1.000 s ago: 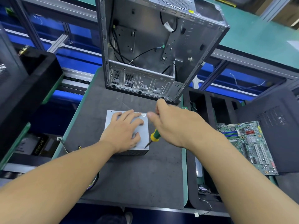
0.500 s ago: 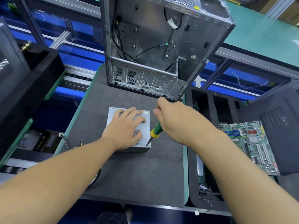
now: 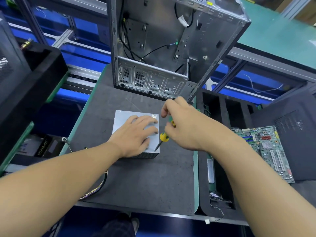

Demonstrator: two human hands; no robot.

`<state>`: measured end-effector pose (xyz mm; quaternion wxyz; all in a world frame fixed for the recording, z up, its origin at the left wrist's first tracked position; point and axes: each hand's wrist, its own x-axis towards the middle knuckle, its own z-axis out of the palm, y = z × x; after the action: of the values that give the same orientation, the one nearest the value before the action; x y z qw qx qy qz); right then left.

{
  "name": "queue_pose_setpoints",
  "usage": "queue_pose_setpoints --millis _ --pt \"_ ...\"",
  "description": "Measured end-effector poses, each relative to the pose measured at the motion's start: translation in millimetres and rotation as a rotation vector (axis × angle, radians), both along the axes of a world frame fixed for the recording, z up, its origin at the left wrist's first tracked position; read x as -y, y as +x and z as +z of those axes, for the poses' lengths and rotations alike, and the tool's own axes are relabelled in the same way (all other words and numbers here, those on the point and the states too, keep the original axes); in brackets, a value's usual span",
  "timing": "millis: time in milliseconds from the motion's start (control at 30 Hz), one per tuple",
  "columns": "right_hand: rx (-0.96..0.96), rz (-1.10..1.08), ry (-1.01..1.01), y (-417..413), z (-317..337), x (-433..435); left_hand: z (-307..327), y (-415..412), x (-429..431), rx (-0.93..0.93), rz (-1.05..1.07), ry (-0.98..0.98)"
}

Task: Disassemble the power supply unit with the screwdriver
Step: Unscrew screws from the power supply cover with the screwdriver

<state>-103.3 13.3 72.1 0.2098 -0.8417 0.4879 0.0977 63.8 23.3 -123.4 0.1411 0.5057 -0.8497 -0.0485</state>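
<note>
L hand (image 3: 135, 135): flat on top of PSU (image 3: 126, 115). Fingers (image 3: 151, 130) straight and slightly spread. Presses down, grips nothing. Same pose as 1 s ago.
R hand (image 3: 186, 129): fingers (image 3: 164, 112) curled round handle of screwdriver (image 3: 163, 138), firm wrap grip.
Change, R hand: wrist has rolled and lifted over the last sec. More green/yellow handle now shows between thumb and fingers. Shaft stands steeper than before.
Change, tip: none. Stays on PSU top at near-right corner, just right of L thumb, below and left of R fingers.
PSU pos: on dark mat (image 3: 136, 182), under L palm. Has not shifted on mat. Cover looks seated, no gap seen.
Screw: too small to make out under tip.
Meaning (judged): fixed tip plus rolling wrist suggests a turn in progress on a corner screw. L hand acts as clamp vs. twist. Task looks early: cover on, no loose fasteners seen.
Risk (judged): steep shaft with one-hand drive, so tip may cam out and skid across the cover toward L thumb.
Other: PC case (image 3: 153, 48) beyond R fingertips. Motherboard (image 3: 266, 147) right of R wrist. Cable bundle (image 3: 95, 190) under L forearm.
</note>
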Motion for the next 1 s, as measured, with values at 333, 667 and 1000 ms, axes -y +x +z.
queue_pose_setpoints --millis 333,667,1000 --pt "-0.045 -0.021 -0.117 4.7 -0.6 -1.2 1.4 -0.7 -6.0 -0.057 -0.075 -0.055" --pt "-0.089 -0.054 -0.140 11.6 2.3 -5.6 14.2 -0.4 2.6 -0.356 -0.030 0.412" --pt "-0.133 -0.097 -0.083 14.0 6.0 -5.4 14.0 -8.2 1.2 -0.327 0.046 0.379"
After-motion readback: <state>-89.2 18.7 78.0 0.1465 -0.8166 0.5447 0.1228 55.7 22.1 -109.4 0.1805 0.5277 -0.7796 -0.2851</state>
